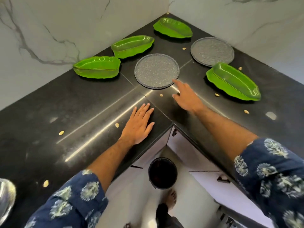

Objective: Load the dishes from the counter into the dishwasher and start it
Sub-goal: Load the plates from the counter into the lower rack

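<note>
In the corner: black stone counter [65, 102] under marble walls.
Dishes: two grey plates [156, 71], four green leaf dishes [97, 67].
Left hand [139, 124]: flat, fingers spread near the edge.
Right hand [185, 96]: fingers extended, index fingertip at the nearer plate's rim, holding nothing.
Floor: dark bin [162, 173] below the counter's inner corner.

Support surface: black stone L-shaped counter [79, 102], polished, with seam lines meeting near centre. Lying directly on it: four green leaf-shaped dishes, at 10 o'clock [97, 67], 11 o'clock [132, 46], 12 o'clock [172, 27] and 2 o'clock [233, 82]. Two grey speckled round plates, one at centre [156, 70], one at 1 o'clock [212, 51]. Small pale husk-like scraps [61, 132] are scattered across the surface. The left hand [139, 124] rests flat at 6 o'clock. A shiny metal item [6, 198] sits at 8 o'clock, partly out of frame.
</note>
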`<state>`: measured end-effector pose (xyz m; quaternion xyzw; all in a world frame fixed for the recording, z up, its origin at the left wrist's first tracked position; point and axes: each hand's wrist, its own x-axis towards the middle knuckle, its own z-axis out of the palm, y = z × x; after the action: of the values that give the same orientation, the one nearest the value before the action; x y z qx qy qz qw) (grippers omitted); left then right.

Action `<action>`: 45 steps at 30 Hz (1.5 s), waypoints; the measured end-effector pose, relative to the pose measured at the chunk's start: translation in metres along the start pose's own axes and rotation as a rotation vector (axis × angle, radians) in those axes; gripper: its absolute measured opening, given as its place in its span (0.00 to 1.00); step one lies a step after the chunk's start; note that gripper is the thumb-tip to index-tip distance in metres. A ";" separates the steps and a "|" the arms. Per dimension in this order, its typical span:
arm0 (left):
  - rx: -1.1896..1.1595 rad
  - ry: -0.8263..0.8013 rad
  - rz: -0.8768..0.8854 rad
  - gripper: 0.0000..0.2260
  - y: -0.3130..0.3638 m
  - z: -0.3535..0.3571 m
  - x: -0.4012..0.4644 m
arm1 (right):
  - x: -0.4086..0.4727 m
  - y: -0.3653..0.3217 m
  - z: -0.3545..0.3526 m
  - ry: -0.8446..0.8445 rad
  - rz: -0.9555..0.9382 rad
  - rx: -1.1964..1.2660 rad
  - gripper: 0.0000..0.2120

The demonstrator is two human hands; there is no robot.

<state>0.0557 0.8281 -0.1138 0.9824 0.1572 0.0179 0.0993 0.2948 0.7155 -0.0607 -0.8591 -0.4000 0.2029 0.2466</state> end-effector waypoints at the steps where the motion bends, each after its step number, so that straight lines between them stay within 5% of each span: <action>1: -0.017 0.016 0.007 0.27 -0.002 0.002 -0.001 | 0.011 0.004 -0.002 -0.015 -0.011 0.007 0.32; 5: -0.070 0.056 0.004 0.25 -0.007 0.005 0.002 | 0.047 0.013 -0.002 -0.045 -0.008 -0.141 0.26; 10: -0.069 0.041 -0.005 0.25 -0.008 0.005 0.003 | 0.042 0.001 0.005 0.146 0.092 -0.180 0.12; 17: -0.073 0.044 -0.006 0.25 -0.007 0.005 0.002 | 0.061 -0.015 -0.006 0.296 0.538 0.094 0.23; 22: -0.098 0.058 0.004 0.25 -0.007 0.003 0.002 | 0.079 -0.012 -0.018 0.198 0.722 0.369 0.04; 24: -0.099 0.059 0.010 0.25 -0.007 0.003 0.001 | 0.079 -0.011 -0.019 0.203 0.759 0.438 0.05; 29: -0.099 0.045 0.021 0.26 -0.008 0.001 0.001 | 0.077 -0.017 -0.019 0.202 0.799 0.701 0.16; 33: -0.086 0.028 0.027 0.25 -0.006 -0.002 0.000 | 0.063 -0.028 -0.023 0.177 0.721 1.019 0.12; 41: -0.073 -0.014 0.037 0.25 -0.009 -0.001 0.000 | -0.054 -0.030 -0.033 0.441 0.627 1.103 0.08; 45: -0.103 -0.036 0.218 0.25 -0.003 -0.002 -0.005 | -0.183 -0.015 -0.029 0.672 0.625 1.268 0.07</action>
<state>0.0495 0.8296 -0.1121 0.9874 0.0467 0.0190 0.1497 0.1924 0.5723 -0.0008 -0.6423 0.1488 0.1818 0.7295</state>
